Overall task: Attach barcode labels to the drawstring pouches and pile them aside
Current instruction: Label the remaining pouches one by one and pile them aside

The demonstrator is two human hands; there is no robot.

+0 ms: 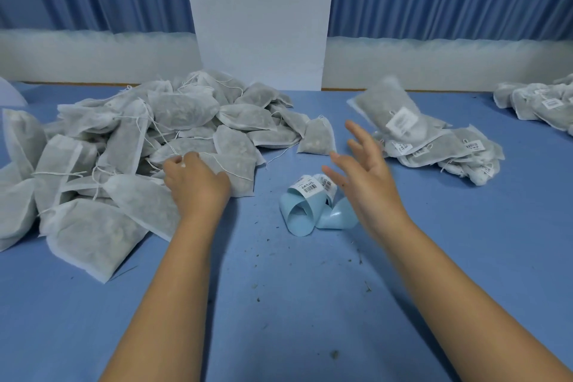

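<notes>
Broadly, the blue table (294, 304) splits into two zones. On the left sprawls the heap of unlabelled drawstring pouches (124, 139), white strings trailing. On the right sits the smaller pile of labelled pouches (440, 149), with another labelled batch (539, 102) at the far right edge.

One labelled pouch (387, 102) hangs tilted and slightly blurred above the right pile, touching no hand; it looks to be dropping onto the pile.

The right hand (369, 177) is raised beside that pile, fingers spread wide and holding nothing. The left hand (195, 183) lies on the heap's near edge, fingers curled over the next pouch (235, 170).

Between the hands, on the table, lies the curled strip of barcode labels (313, 201) on pale blue backing, with a few labels showing at its top end. Dark crumbs speckle the table nearby.

The step in hand seems to be fetching the next pouch. To do it well, the left hand should lift only the one it grips, so that neighbouring strings do not drag others along. It should then lay the pouch flat in the bare space near the strip. The free right hand can meanwhile peel a label from the top end. Pressing the label onto a smoothed patch should help it hold.
</notes>
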